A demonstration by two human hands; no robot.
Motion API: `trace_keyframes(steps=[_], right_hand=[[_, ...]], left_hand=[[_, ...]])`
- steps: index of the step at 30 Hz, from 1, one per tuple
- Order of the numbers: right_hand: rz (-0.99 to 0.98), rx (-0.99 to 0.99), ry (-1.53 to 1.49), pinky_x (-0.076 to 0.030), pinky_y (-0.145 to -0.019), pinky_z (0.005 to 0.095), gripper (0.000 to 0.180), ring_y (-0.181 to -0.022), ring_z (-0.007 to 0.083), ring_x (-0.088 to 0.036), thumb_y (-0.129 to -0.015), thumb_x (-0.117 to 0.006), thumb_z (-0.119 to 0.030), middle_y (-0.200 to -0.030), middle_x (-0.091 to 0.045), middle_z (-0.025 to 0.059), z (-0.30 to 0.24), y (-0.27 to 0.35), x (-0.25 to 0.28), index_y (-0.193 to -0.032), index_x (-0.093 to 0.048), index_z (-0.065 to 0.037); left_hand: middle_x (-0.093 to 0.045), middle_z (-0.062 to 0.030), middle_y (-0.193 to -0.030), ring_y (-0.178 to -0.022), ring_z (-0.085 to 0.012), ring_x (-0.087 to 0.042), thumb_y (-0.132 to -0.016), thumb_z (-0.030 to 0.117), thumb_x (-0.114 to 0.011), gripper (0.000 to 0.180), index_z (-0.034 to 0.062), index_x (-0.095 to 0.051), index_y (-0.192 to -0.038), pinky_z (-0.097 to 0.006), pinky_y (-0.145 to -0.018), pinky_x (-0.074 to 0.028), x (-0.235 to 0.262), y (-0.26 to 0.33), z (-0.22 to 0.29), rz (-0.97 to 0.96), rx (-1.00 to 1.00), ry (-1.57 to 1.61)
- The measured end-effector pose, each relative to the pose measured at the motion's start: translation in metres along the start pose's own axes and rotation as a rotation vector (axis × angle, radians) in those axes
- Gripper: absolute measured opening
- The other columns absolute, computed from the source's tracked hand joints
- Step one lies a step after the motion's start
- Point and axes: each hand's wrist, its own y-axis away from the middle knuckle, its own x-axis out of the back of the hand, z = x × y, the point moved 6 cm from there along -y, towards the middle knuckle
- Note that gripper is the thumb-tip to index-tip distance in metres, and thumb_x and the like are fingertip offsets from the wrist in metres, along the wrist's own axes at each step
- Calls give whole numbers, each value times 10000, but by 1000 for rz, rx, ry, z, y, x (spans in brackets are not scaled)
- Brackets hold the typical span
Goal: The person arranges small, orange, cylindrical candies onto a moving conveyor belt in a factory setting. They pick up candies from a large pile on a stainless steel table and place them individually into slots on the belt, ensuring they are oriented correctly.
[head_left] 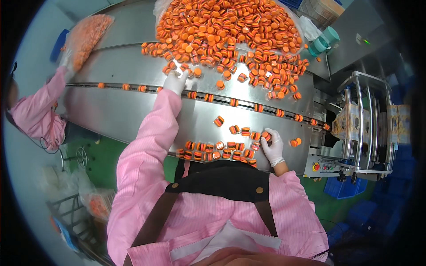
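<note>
Right hand (272,146) fingers spread on orange pieces (222,150); left hand (176,82) seemingly pinching one

Pink striped sleeves, white gloves, dark apron straps.

A curved stainless-steel table (120,111) is carrying everything here. A large heap of round orange sandwich-like pieces (226,26) is lying on its far side, spilling forward in a loose scatter (266,75) toward the middle. A narrow channel (111,85) is running along the table from left to right, and single orange pieces (209,98) are sitting in it, spaced apart in a line. Near the front edge, a tight cluster of the same pieces (222,150) is lying in rows, with two stray ones (295,142) sitting just to its right. One lone piece (218,121) is resting between the channel and the cluster.
</note>
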Motion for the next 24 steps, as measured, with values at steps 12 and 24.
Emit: trace_keyframes(steps=[12, 24], right_hand=[[-15, -3, 2, -486, -775, 373, 317, -871, 320, -603, -763, -668, -89, -942, -600, 144, -1, 0, -1, -1066, -588, -41], [-16, 5, -43, -489, -795, 378, 310, -896, 318, -606, -753, -661, -60, -964, -608, 152, 2, 0, -3, -1052, -587, -33]], left_hand=[[-637, -70, -693, -550, -133, -593, -771, 184, -704, 255, -1, -580, -896, -277, -507, -465, -24, -21, 9, 17, 56, 161], [-617, -33, -731, -561, -129, -550, -838, 100, -578, 221, 51, -668, -1033, -271, -522, -475, 129, -42, -118, 341, 42, -3]])
